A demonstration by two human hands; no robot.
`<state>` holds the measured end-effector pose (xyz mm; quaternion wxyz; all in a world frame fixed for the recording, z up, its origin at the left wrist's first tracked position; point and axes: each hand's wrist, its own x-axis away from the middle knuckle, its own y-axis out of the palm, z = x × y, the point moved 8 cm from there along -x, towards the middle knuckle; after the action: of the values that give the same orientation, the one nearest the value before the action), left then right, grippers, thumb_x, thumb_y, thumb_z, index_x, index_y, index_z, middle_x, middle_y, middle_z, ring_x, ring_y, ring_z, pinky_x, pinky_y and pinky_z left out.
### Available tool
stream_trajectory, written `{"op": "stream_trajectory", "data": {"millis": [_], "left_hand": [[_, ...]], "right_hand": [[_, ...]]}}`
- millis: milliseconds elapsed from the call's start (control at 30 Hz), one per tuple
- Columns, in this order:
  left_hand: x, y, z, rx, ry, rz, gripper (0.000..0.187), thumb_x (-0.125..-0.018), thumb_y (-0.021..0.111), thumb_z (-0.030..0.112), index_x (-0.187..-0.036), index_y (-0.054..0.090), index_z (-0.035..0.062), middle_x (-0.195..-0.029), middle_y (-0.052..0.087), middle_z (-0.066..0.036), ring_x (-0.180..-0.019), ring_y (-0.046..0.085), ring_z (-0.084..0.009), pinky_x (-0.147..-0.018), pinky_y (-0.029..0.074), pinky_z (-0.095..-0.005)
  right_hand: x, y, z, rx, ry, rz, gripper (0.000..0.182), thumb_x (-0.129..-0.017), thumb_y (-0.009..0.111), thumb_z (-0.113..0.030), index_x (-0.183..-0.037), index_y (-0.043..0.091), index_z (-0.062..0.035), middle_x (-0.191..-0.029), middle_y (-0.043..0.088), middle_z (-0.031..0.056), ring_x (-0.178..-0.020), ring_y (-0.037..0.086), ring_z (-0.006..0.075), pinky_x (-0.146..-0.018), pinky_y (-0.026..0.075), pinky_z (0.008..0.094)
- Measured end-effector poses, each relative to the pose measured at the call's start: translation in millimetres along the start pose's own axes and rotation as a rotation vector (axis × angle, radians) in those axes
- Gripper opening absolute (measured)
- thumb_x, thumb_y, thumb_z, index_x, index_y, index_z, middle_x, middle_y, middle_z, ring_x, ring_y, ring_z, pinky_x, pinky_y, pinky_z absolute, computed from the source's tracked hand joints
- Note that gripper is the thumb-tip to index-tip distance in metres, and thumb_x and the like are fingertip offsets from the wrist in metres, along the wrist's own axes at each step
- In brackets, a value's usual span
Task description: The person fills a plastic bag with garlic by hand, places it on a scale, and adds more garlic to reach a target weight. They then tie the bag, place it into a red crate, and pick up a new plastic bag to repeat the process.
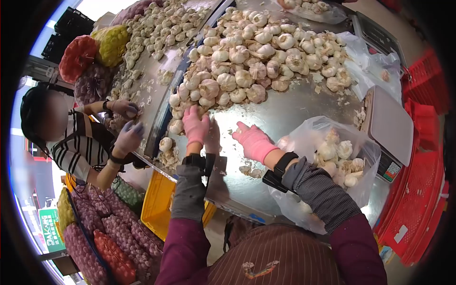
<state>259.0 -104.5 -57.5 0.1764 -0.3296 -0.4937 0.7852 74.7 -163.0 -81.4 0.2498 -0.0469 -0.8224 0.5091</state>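
My left hand, in a pink glove, reaches to the near edge of a big heap of garlic bulbs. Its fingers are stretched out and slightly blurred, touching or just above the bulbs there. To its right, my right hand, also pink-gloved, hovers over the metal table. Thumb and fingers stand apart; a small pale patch between them is too small to make out. Beside my right forearm lies an open clear plastic bag with several garlic bulbs inside.
A weighing scale stands at the right, with red crates beyond it. A yellow crate sits below the table's edge. Across a divider, a co-worker's gloved hands are near more garlic. Filled mesh sacks lie lower left.
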Motion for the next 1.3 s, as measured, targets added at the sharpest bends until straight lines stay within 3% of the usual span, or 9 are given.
{"op": "stream_trajectory", "data": {"millis": [200,233,300,400,700,833,967,1100,1300], "left_hand": [[23,25,0,0.107,0.062,-0.414,0.044,-0.071,0.067,0.018,-0.113,0.056,0.0112,-0.106,0.054,-0.013,-0.097,0.053,-0.0336,-0.087,0.047,-0.0401],[26,19,0,0.113,0.060,-0.413,0.044,-0.071,0.067,0.018,-0.113,0.056,0.0112,-0.106,0.054,-0.013,-0.097,0.053,-0.0336,-0.087,0.047,-0.0401],[56,29,2,1.532,-0.466,-0.749,0.034,-0.078,0.064,0.020,-0.106,0.055,0.0037,-0.091,0.054,-0.010,-0.082,0.057,-0.0250,-0.072,0.051,-0.0287],[96,-5,40,2.118,-1.081,-0.922,0.039,-0.087,0.051,0.043,-0.098,0.057,0.0060,-0.078,0.057,-0.009,-0.057,0.052,-0.0163,-0.046,0.040,-0.0221],[133,-68,132,2.109,-1.025,-0.683,0.034,-0.088,0.047,0.040,-0.093,0.058,0.0083,-0.078,0.059,-0.010,-0.061,0.054,-0.0189,-0.052,0.045,-0.0293],[139,-106,209,1.740,-0.263,-0.697,0.036,-0.091,0.046,0.036,-0.095,0.054,0.0007,-0.081,0.058,-0.008,-0.068,0.056,-0.0167,-0.058,0.047,-0.0259],[207,-82,314,1.935,-0.346,-1.467,0.032,-0.092,0.053,0.032,-0.105,0.052,0.0029,-0.090,0.057,-0.009,-0.072,0.055,-0.0142,-0.064,0.048,-0.0231],[234,-58,366,1.463,0.140,-1.181,0.035,-0.085,0.061,0.025,-0.110,0.048,0.0040,-0.099,0.054,-0.012,-0.090,0.055,-0.0223,-0.078,0.048,-0.0341],[265,-71,351,0.494,1.136,-0.765,0.047,-0.073,0.065,0.021,-0.114,0.049,0.0064,-0.103,0.053,-0.017,-0.096,0.053,-0.0340,-0.082,0.044,-0.0438]], "right_hand": [[-20,2,-5,0.073,-0.062,0.000,0.044,-0.074,0.065,-0.012,-0.117,0.055,-0.0166,-0.110,0.053,0.0112,-0.099,0.057,0.0293,-0.081,0.051,0.0393],[-9,-9,3,-0.526,0.173,-0.084,0.037,-0.077,0.062,-0.014,-0.113,0.057,-0.0137,-0.099,0.056,0.0114,-0.082,0.057,0.0250,-0.068,0.051,0.0362],[-6,26,4,-1.924,0.344,-0.137,0.030,-0.084,0.056,-0.031,-0.102,0.058,-0.0074,-0.077,0.060,0.0108,-0.050,0.049,0.0146,-0.039,0.040,0.0249],[29,-3,-34,-2.479,0.305,-0.455,0.041,-0.085,0.053,-0.042,-0.100,0.057,-0.0040,-0.081,0.061,0.0125,-0.052,0.049,0.0137,-0.037,0.036,0.0197],[129,-36,-28,-2.472,0.059,-0.116,0.045,-0.086,0.057,-0.049,-0.091,0.058,-0.0047,-0.069,0.055,0.0066,-0.042,0.038,0.0078,-0.033,0.028,0.0185],[206,-48,13,-2.414,-0.004,0.159,0.043,-0.087,0.054,-0.047,-0.095,0.058,-0.0050,-0.070,0.056,0.0076,-0.043,0.043,0.0101,-0.034,0.029,0.0204],[282,-38,107,-2.039,0.232,0.777,0.038,-0.089,0.052,-0.044,-0.096,0.058,-0.0061,-0.071,0.056,0.0035,-0.050,0.050,0.0083,-0.040,0.037,0.0217],[339,-19,172,-1.797,0.413,1.367,0.032,-0.086,0.058,-0.032,-0.103,0.056,-0.0039,-0.084,0.059,0.0074,-0.070,0.059,0.0168,-0.060,0.048,0.0291],[358,19,150,-0.485,0.603,0.828,0.041,-0.071,0.065,-0.024,-0.107,0.056,-0.0069,-0.106,0.055,0.0138,-0.102,0.052,0.0323,-0.089,0.043,0.0405]]}}
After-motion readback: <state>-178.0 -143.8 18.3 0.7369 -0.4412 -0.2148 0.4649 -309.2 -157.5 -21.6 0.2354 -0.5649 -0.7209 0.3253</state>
